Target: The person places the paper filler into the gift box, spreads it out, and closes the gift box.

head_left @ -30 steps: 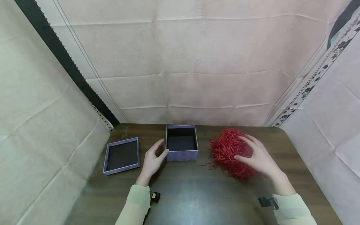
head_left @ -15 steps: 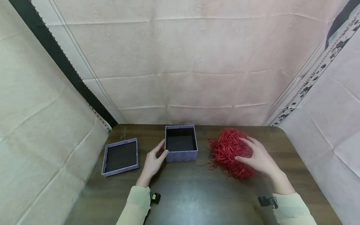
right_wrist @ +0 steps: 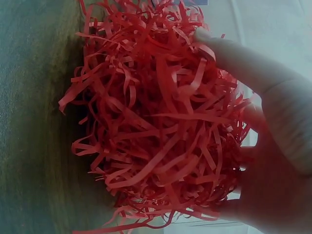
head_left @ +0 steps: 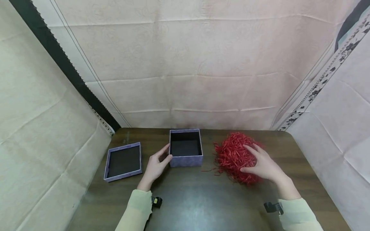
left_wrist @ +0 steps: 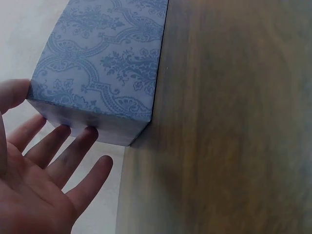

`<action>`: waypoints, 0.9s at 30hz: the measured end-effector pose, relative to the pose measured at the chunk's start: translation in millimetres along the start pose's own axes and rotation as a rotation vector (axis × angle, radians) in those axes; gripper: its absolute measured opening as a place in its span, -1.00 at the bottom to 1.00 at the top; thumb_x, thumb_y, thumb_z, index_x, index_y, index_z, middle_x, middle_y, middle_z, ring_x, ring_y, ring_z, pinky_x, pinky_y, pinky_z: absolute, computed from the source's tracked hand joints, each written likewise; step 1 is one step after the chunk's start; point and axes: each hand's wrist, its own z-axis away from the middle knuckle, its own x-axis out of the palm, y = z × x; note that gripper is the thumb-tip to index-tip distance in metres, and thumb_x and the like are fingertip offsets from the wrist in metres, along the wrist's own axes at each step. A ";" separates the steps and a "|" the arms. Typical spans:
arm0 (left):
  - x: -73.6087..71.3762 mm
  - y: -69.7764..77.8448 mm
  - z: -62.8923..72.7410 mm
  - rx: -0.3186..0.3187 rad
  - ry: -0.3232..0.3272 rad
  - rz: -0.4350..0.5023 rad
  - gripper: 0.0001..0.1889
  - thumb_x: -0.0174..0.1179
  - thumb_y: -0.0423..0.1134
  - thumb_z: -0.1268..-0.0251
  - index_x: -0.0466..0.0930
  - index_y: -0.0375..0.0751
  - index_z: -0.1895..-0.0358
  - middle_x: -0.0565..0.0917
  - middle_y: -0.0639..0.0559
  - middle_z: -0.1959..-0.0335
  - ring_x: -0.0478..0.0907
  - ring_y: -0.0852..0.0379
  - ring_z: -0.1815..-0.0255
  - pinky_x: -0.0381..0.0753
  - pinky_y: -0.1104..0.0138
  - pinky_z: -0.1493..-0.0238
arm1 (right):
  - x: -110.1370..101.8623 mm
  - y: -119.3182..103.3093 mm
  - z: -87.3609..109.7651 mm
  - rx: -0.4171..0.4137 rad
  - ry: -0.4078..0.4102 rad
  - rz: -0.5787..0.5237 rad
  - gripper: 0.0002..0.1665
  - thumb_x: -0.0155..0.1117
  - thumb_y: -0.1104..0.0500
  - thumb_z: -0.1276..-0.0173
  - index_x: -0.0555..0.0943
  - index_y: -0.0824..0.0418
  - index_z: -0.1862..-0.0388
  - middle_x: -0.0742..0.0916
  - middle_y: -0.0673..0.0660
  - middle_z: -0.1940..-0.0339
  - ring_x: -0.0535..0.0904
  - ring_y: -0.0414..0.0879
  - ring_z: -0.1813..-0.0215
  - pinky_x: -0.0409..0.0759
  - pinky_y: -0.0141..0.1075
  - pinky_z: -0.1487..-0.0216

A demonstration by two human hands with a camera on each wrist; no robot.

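A blue-purple patterned box [head_left: 186, 161] with a dark inside stands at the table's back, its top uncovered. My left hand [head_left: 156, 167] rests at its left side. In the left wrist view, fingertips [left_wrist: 90, 131] touch the box's side wall, and the thumb lies at its edge. A loose pile of red shredded paper [head_left: 234, 157] lies right of the box. My right hand [head_left: 264, 165] is at the pile's right side, thumb and fingers spread about it. The right wrist view has the thumb touching the strips [right_wrist: 156, 117]; the other fingertips are hidden behind them.
The matching box lid [head_left: 123, 162] lies left of the left hand, dark inside up. A few stray red strands [head_left: 209, 170] trail left from the pile. Pale cloth [head_left: 202, 64] hangs behind the wooden table [head_left: 196, 199] and along both sides.
My right hand has shifted a little left and lower, further over the red shredded paper. My left hand stays at the box, which has hardly moved.
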 end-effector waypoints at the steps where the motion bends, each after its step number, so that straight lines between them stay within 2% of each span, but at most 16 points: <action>1: -0.7 0.3 -0.4 -0.001 -0.009 -0.004 -0.43 0.33 -0.17 -0.56 0.51 -0.05 -0.57 0.73 -0.27 -0.23 0.71 -0.10 -0.18 0.63 -0.04 -0.24 | 0.1 0.2 0.4 -0.002 0.002 0.003 0.31 0.67 -0.33 -0.14 0.26 0.09 -0.73 0.19 0.56 -0.66 0.10 0.66 -0.58 0.27 0.70 -0.21; 9: -3.3 1.7 -1.6 0.005 -0.047 -0.019 -0.41 0.33 -0.15 -0.56 0.49 -0.08 -0.58 0.72 -0.23 -0.26 0.68 -0.11 -0.25 0.61 -0.09 -0.30 | 3.2 6.5 3.7 0.007 -0.018 0.005 0.33 0.72 -0.25 -0.09 0.25 0.08 -0.73 0.19 0.56 -0.66 0.11 0.65 -0.58 0.30 0.69 -0.20; 13: -4.2 2.5 -2.0 0.017 -0.044 -0.007 -0.41 0.35 -0.15 -0.55 0.50 -0.07 -0.57 0.71 -0.24 -0.29 0.66 -0.16 -0.29 0.58 -0.14 -0.33 | 5.0 6.8 3.9 -0.003 -0.018 -0.003 0.31 0.74 -0.20 -0.09 0.26 0.09 -0.73 0.21 0.57 -0.64 0.14 0.67 -0.55 0.33 0.69 -0.18; 18: -5.7 3.3 -1.2 0.001 -0.039 0.003 -0.42 0.34 -0.17 -0.55 0.50 -0.03 -0.57 0.68 -0.26 -0.33 0.64 -0.21 -0.32 0.53 -0.17 -0.37 | 7.2 7.5 4.0 -0.035 -0.016 -0.030 0.27 0.73 -0.14 -0.10 0.29 0.11 -0.70 0.26 0.57 -0.61 0.21 0.67 -0.52 0.35 0.67 -0.18; 27: -4.8 4.4 -0.5 0.000 -0.040 0.005 -0.42 0.32 -0.18 -0.56 0.50 -0.04 -0.58 0.66 -0.27 -0.35 0.64 -0.21 -0.32 0.54 -0.14 -0.37 | 14.8 14.8 4.1 -0.029 -0.010 -0.057 0.22 0.73 -0.03 -0.13 0.29 0.17 -0.69 0.30 0.58 -0.56 0.28 0.68 -0.48 0.37 0.65 -0.18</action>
